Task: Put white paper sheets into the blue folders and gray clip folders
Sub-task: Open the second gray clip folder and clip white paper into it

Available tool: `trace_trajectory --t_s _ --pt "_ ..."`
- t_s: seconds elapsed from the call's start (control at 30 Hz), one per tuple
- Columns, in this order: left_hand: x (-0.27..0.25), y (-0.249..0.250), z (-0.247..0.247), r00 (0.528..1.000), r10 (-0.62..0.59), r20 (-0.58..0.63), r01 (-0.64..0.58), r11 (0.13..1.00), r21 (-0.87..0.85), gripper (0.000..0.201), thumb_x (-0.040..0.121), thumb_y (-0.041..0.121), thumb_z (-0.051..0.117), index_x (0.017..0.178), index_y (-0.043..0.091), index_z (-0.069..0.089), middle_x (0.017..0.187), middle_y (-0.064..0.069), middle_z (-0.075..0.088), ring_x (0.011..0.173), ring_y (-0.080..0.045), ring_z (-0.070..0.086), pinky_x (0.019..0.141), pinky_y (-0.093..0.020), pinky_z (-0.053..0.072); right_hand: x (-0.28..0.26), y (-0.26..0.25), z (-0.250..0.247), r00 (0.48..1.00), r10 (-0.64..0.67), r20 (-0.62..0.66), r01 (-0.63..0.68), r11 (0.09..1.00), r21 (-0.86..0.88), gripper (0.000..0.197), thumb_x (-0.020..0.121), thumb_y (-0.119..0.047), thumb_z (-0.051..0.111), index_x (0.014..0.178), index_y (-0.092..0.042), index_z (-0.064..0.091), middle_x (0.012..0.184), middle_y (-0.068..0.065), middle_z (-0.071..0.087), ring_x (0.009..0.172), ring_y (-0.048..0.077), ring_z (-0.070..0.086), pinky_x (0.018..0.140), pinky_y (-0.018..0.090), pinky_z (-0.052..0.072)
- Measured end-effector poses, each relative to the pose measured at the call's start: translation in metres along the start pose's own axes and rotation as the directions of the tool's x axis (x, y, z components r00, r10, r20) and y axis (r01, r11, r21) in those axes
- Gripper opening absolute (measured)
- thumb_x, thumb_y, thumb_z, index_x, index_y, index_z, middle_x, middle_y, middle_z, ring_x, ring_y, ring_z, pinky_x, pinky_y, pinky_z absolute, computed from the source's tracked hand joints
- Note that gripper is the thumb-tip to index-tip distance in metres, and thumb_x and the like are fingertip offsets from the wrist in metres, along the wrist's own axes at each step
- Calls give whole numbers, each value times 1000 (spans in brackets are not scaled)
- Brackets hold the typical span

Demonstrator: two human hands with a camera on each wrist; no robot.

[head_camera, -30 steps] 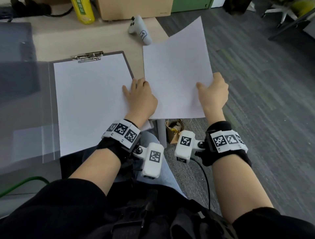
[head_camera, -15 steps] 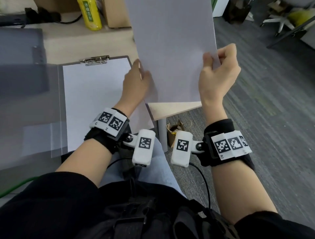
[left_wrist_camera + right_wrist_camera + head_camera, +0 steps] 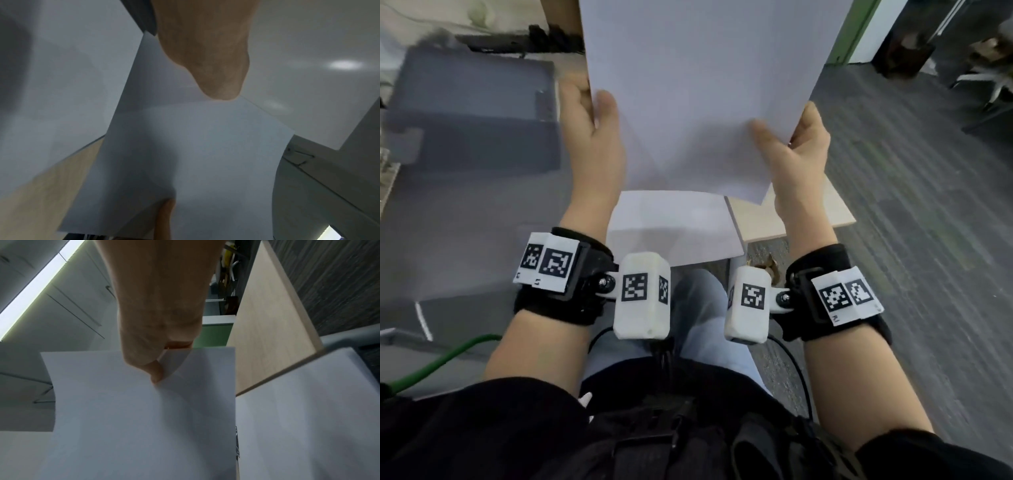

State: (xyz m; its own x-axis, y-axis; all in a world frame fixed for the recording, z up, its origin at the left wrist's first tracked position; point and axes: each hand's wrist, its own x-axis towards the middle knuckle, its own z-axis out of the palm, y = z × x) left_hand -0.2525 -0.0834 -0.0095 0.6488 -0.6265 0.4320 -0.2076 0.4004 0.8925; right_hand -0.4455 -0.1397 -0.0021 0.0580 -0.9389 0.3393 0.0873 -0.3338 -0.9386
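I hold a white paper sheet (image 3: 695, 89) upright in the air in front of me. My left hand (image 3: 592, 116) pinches its left edge, thumb on the near face. My right hand (image 3: 794, 144) pinches its lower right edge, and the right wrist view shows that thumb pressed on the paper sheet (image 3: 133, 410). The left wrist view shows the same paper sheet (image 3: 185, 154) from below. Under the raised sheet, another white sheet (image 3: 671, 229) lies on the gray clip folder, whose clip is hidden. The translucent gray folder cover (image 3: 469, 178) spreads to the left.
The wooden table's right corner (image 3: 808, 219) pokes out past the sheets, with gray carpet (image 3: 928, 240) beyond it. A green cable (image 3: 445, 359) runs at the lower left. Dark clutter lines the table's far edge.
Both hands have lifted the sheet off the table's right side and tipped it upright, then carried it left over the clip folder. The view has swung left and closer.
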Motion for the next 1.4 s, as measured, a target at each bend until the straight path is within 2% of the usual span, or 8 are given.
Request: trace_trajectory --t_s 0.2,0.53,0.77,0.83,0.93,1.07,1.23,1.4 --pt "-8 8 -54 989 149 -8 -148 986 71 10 88 34 41 89 24 39 77 16 48 64 8 42 67 -12 35 -21 2 45 971 111 212 -144 979 146 20 76 4 69 93 -6 64 77 -9 72 74 9 68 68 25 53" --pt "2 9 -135 976 172 -134 -148 974 174 27 92 -2 38 91 25 39 84 17 51 72 12 46 72 -12 37 -49 -11 112 917 95 387 -169 972 163 31 80 7 69 91 -21 63 85 -12 71 84 7 68 76 24 53" --pt "-2 -3 -175 994 -12 -110 40 966 254 27 83 -4 34 95 20 40 91 11 52 80 10 51 82 -15 40 -70 -1 145 891 146 430 -215 970 116 24 83 2 67 84 -22 67 81 -12 71 81 6 68 82 30 56" --pt "-1 -8 -184 992 -85 -98 112 941 318 24 83 4 34 102 16 42 95 9 56 88 -1 55 90 -26 44 -73 0 155 903 146 404 -200 975 96 21 84 1 67 81 -20 67 74 -14 71 76 4 68 78 26 56" --pt "0 -10 -198 980 -175 -95 199 874 443 31 88 14 36 115 11 51 106 -1 59 102 -19 57 98 -43 43 -71 3 166 928 146 343 -182 980 76 21 84 0 68 76 -19 66 64 -17 69 67 -1 66 70 22 55" --pt "2 -14 -225 963 -140 -230 261 693 672 43 90 2 37 131 6 48 133 -14 51 126 -26 45 109 -35 34 -62 6 176 945 190 267 -213 975 58 18 81 0 70 75 -16 66 63 -15 69 62 2 65 64 23 54" --pt "0 -19 -258 910 -169 -378 414 399 818 45 84 1 42 129 -3 46 136 -25 41 127 -41 37 108 -42 28 -56 14 188 907 284 310 -283 958 -50 14 80 1 69 86 -11 68 82 0 69 69 12 67 68 27 58" --pt "0 -26 -267 896 -236 -376 441 372 817 36 84 4 44 119 -2 53 120 -26 57 113 -44 49 95 -47 41 -59 33 196 845 451 287 -417 892 -174 15 76 0 73 88 -6 67 76 4 66 65 19 62 63 27 54"
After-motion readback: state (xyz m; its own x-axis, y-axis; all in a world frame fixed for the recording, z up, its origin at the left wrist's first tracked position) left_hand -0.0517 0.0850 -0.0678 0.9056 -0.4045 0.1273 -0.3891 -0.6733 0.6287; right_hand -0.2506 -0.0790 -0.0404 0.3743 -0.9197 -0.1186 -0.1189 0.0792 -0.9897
